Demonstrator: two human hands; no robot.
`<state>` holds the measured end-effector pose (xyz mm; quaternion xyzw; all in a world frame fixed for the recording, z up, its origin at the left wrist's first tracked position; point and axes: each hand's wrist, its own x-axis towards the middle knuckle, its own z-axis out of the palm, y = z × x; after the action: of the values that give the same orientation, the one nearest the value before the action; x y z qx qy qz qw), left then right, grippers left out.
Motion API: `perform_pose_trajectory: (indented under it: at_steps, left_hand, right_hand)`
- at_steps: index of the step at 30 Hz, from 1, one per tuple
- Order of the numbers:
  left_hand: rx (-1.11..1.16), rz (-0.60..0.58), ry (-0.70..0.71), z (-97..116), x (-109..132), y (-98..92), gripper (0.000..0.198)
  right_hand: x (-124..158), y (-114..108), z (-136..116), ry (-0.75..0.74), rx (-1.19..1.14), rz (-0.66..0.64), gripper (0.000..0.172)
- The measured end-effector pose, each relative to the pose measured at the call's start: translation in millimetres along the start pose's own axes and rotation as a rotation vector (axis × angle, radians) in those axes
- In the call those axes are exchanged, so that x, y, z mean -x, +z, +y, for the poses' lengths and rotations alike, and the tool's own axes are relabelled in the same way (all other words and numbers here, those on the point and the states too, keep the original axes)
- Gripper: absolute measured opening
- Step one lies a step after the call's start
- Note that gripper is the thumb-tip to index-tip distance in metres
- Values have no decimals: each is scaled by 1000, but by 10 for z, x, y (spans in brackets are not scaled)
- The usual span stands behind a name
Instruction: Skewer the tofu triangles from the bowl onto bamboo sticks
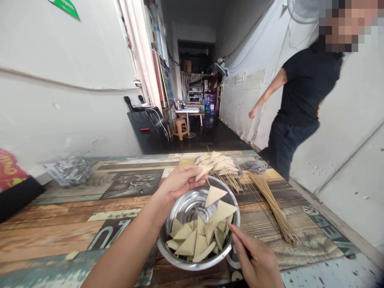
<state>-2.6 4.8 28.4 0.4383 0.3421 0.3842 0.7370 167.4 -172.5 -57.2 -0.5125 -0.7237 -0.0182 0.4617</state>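
My left hand (183,182) pinches a pale tofu triangle (203,172) above the far rim of a steel bowl (198,266). From that triangle a thin skewer runs down toward my right hand (255,256), with more tofu triangles (215,195) along it. My right hand is closed on the skewer's lower end at the bowl's right rim; the stick itself is mostly hidden by the tofu and fingers. Inside the bowl lies a heap of loose tofu triangles (187,242). Behind it, a tray (240,172) carries a pile of skewered triangles (217,162).
A bundle of bamboo skewers (274,210) lies on the wood-patterned table (120,208), right of the bowl. A crumpled grey plastic bag (255,165) sits by the tray, and a clear bag (72,170) at far left. A person in dark clothes (312,88) stands beyond the table's right edge.
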Motion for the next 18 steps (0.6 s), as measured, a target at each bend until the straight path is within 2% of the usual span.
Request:
perform_pose_trajectory:
  at_steps: [18]
  left_hand:
    - [-62,-84,-23,-50,23,8,12]
  right_hand:
    - [-60,-18,-51,-19,-3,33,29]
